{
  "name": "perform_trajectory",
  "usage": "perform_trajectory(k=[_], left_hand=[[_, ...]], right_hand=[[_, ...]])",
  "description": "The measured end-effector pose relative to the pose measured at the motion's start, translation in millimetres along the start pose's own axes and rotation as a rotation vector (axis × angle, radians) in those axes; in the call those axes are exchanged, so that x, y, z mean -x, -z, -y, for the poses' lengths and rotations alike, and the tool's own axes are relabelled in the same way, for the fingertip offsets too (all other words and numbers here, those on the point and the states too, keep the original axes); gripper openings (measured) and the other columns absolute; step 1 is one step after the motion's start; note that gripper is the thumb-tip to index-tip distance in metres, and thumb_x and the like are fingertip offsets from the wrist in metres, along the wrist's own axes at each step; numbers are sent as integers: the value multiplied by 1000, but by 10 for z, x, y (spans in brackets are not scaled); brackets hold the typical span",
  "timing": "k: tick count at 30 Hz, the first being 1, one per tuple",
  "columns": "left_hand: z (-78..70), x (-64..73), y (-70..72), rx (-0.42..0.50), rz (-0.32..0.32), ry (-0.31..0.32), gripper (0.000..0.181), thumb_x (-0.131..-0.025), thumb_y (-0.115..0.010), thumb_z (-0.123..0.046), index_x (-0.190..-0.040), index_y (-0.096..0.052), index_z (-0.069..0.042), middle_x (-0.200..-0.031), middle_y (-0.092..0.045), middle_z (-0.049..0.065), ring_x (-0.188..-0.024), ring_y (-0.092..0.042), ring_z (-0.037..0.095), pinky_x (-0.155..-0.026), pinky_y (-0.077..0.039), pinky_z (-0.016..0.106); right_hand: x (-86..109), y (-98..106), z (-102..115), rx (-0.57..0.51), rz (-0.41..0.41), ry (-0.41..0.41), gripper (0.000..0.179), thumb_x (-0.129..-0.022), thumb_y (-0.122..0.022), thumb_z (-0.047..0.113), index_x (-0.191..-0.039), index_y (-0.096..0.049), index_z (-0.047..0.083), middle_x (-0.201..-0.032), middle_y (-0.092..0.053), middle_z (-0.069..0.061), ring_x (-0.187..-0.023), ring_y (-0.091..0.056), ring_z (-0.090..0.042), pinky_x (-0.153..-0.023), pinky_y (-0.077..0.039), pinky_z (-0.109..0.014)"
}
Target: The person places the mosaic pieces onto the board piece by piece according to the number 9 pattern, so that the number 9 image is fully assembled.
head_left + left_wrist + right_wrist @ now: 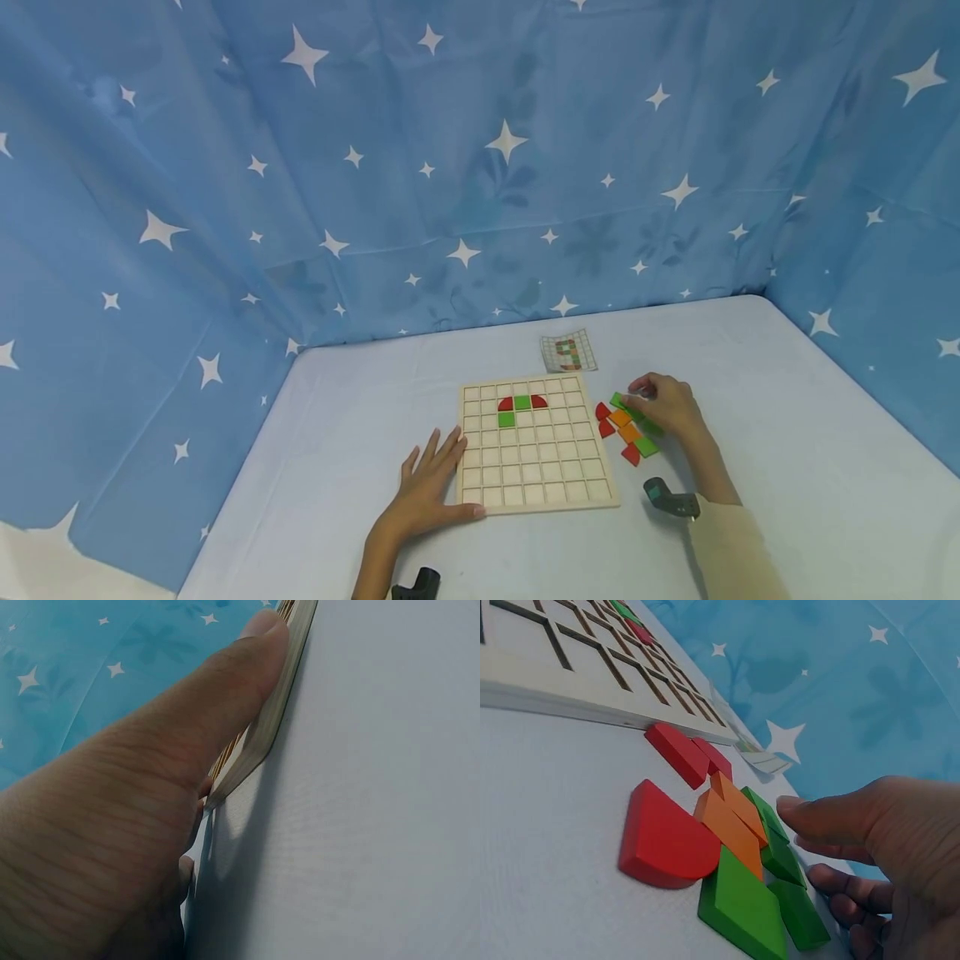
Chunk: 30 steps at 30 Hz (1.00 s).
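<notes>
A wooden grid board (pixel 551 497) lies on the table. Set in its cells are two green squares, one of them a green square (pixel 507 419), and two red quarter-round pieces, one a red piece (pixel 539 402). With fingers spread, my left hand (pixel 427 492) rests along the board's left edge, its thumb at the near left corner. My right hand (pixel 667 406) hovers over loose pieces right of the board, fingers bent. In the right wrist view, its thumb (pixel 832 817) is beside a green piece (pixel 763 810); no piece shows between the fingers.
Loose orange squares (pixel 731 825), green squares (pixel 742 904) and red quarter-rounds (pixel 667 840) lie close together. Behind the board is a pattern card (pixel 570 352) with a coloured grid design. A blue star-print curtain (pixel 465 167) surrounds the white table (pixel 360 400).
</notes>
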State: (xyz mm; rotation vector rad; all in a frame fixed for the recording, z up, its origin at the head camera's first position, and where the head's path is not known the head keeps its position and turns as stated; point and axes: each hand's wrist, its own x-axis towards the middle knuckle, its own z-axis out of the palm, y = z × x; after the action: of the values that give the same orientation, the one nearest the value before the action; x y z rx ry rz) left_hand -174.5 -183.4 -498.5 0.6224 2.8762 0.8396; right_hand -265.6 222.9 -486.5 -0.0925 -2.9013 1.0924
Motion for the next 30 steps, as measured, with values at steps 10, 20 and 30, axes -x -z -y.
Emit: perform_trajectory(k=[10, 20, 30], left_hand=[[-14, 3, 12, -6, -13, -1, 105, -73, -73, -64, -154, -30, -13, -164, -20, 3, -152, -7, 37, -115, -4, 65], [0, -9, -6, -15, -7, 3, 105, -73, -72, -65, -155, -29, -15, -164, -19, 2, -152, -7, 36, -116, -4, 65], [7, 1, -2, 3, -2, 0, 105, -73, -72, -64, -155, -29, -15, -164, -19, 2, -152, -6, 36, -115, -3, 64]], right_hand=[[-3, -43, 64, 34, 30, 110, 24, -86, -73, 32, -102, -70, 14, -121, -59, -26, -113, -44, -46, -83, -32, -62], [13, -131, 117, 78, 38, 116, 26, -80, -79, 39, -96, -75, 19, -127, -48, -30, -118, -35, -48, -81, -30, -63], [27, -135, 141, 90, 60, 118, 37, -77, -79, 44, -103, -75, 18, -126, -47, -28, -119, -31, -46, -81, -29, -63]])
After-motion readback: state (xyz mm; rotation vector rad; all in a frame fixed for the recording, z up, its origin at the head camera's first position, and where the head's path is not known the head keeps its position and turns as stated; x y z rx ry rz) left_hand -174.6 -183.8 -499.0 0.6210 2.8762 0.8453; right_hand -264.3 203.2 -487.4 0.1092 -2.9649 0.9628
